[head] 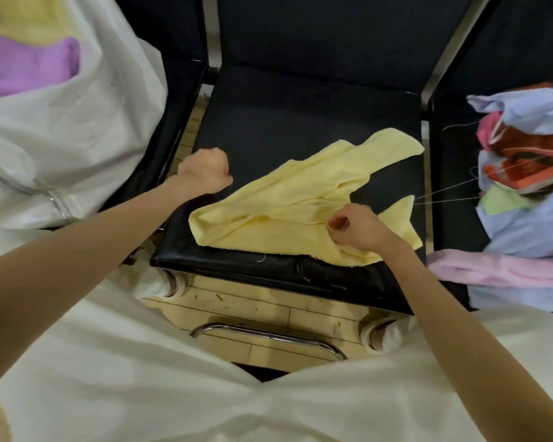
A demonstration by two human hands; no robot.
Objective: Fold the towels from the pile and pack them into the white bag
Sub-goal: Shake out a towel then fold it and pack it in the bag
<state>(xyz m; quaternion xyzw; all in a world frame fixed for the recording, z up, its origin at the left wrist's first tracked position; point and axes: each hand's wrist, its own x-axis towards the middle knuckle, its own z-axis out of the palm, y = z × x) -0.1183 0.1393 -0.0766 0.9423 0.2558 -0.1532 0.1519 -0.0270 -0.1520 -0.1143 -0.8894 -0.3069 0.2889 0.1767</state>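
A crumpled pale yellow towel [288,199] lies across the black seat [300,116] in front of me. My right hand [356,226] pinches the towel's near edge, fingers curled into the cloth. Just left of the towel, my left hand [205,170] hovers over the seat's left side in a fist, holding nothing that I can see. The white bag [77,129] stands open on the left seat, with a purple towel [26,65] and a yellow towel [29,14] inside. The pile of towels [524,173], blue, orange, pink and green, sits on the right seat.
A pink towel [492,269] hangs off the front of the right seat. Metal frame bars separate the seats, and a chrome bar [268,334] runs over the wooden floor below. My white-clad knees fill the bottom of the view.
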